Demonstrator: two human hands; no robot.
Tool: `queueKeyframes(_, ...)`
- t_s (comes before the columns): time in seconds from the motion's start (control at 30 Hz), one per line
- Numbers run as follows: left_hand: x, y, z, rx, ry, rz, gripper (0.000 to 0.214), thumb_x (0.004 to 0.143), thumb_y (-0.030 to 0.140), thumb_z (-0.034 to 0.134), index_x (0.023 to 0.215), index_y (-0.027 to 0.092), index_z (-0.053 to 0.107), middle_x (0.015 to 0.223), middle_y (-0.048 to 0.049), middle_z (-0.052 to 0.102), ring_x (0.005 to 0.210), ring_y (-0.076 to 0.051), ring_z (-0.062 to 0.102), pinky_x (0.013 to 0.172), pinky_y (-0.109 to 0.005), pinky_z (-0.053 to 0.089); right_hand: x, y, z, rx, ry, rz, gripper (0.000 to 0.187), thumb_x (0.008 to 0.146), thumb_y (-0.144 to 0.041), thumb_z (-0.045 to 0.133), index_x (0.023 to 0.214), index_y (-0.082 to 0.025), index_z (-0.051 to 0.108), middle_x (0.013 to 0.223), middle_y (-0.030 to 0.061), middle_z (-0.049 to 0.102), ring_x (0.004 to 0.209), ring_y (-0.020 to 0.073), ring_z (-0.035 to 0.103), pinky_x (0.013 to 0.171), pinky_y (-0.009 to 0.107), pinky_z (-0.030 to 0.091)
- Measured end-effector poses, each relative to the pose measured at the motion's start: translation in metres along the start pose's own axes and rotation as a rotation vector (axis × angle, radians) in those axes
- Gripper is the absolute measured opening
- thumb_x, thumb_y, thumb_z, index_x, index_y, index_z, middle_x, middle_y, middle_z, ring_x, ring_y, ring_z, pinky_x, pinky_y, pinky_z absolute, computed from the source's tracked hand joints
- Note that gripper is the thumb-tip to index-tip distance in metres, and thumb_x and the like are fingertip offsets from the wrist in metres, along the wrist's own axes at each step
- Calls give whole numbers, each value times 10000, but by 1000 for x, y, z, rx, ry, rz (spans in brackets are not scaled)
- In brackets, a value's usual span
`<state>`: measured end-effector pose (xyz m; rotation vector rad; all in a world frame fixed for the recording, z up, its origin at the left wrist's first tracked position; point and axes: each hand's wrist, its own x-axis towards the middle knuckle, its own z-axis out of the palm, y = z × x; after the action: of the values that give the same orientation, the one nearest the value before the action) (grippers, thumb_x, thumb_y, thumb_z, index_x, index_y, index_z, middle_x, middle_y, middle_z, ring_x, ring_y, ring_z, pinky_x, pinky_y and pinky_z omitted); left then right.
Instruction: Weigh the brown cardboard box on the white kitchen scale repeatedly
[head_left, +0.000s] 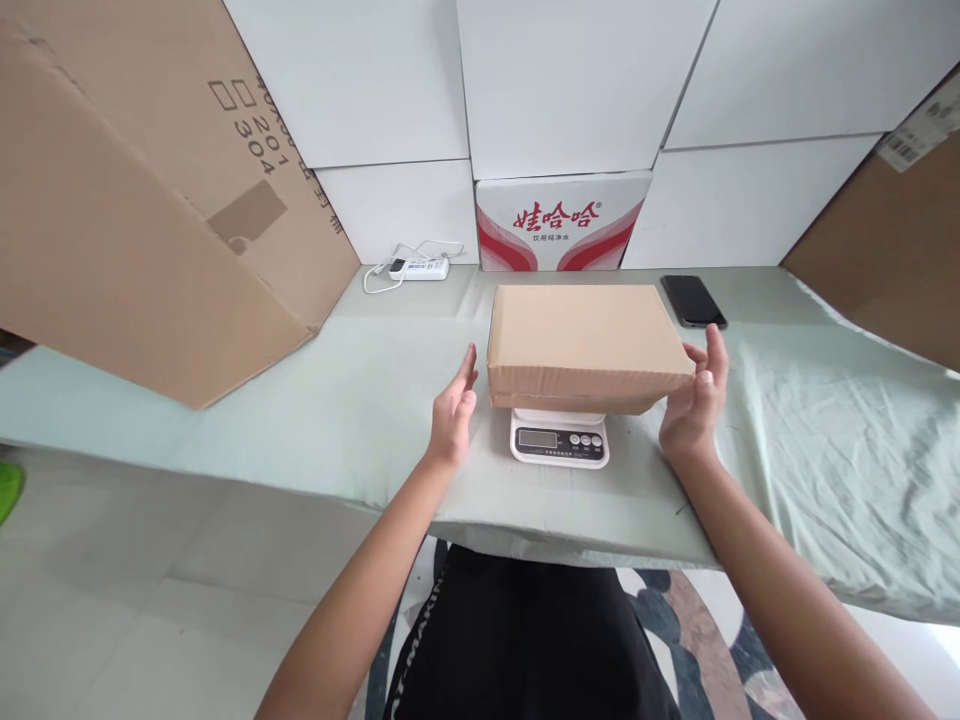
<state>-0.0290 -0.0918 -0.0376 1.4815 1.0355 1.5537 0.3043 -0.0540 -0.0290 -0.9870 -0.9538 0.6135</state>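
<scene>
A flat brown cardboard box (585, 340) rests on a small white digital scale (559, 438) in the middle of the table. My left hand (454, 408) is open with fingers stretched, a short gap from the box's left end. My right hand (696, 395) is open too, its fingers at the box's right front corner, touching or almost touching it. Neither hand grips anything. The scale's display faces me below the box's front edge.
The table wears a pale green cloth (825, 450). A black phone (691, 300) lies behind the box at right. A white power strip (420, 267) sits at the back left. Large cardboard sheets (142, 200) lean left and right; a red-and-white carton (561, 222) stands against the wall.
</scene>
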Motion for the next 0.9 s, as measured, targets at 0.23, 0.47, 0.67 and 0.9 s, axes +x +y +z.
queueKeyframes(0.23,-1,1,0,-13,-27,8,844,1085,767,582,1782,293,533,1897,-67,466,1797,-368,405,1489,-528,388,2,3,0,3,-15,2,829,862,-765,663,1593,-377,619,1387,72,651,1148,265,654,1033,465,567)
queueKeyframes(0.47,-1,0,1,0,-51,18,840,1081,787,573,1765,299,562,1880,-69,508,1796,-385,409,1495,-558,370,3,10,-5,24,-48,-16,793,882,-757,685,1585,-393,651,1355,65,643,1152,263,635,1069,468,549)
queueKeyframes(0.67,-1,1,0,24,-75,33,806,1097,769,563,1749,298,583,1883,-65,506,1786,-374,436,1497,-549,361,1,8,-5,-40,-56,18,822,883,-811,639,1604,-418,652,1412,59,643,1254,297,648,1167,549,542)
queueKeyframes(0.9,-1,2,1,22,-79,21,806,1102,753,569,1758,285,571,1875,-73,515,1776,-377,454,1484,-548,389,0,11,-9,-83,-78,-9,822,912,-801,654,1639,-416,650,1455,102,691,1376,382,676,1213,677,569)
